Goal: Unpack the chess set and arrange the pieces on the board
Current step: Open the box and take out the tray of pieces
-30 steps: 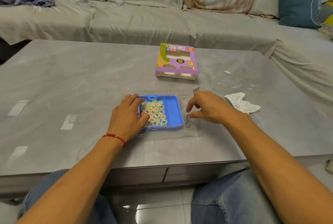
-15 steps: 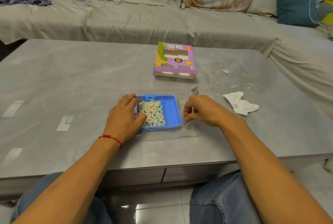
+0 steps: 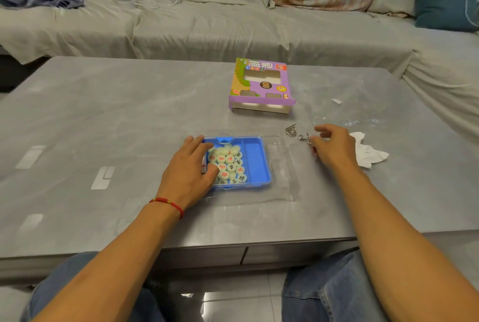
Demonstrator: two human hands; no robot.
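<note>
Right hand moved right; left hand hides tray's left side.

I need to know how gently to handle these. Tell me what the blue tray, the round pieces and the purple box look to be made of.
Blue tray: likely moulded plastic, smooth with a slight sheen and rounded rim.
Round pieces: pale, slightly translucent discs with red or black characters, probably plastic or resin.
Purple box: printed cardboard, matte, with cut-out windows and folded edges.

Blue tray of pale pieces marked red and black, purple box, grey table
</note>
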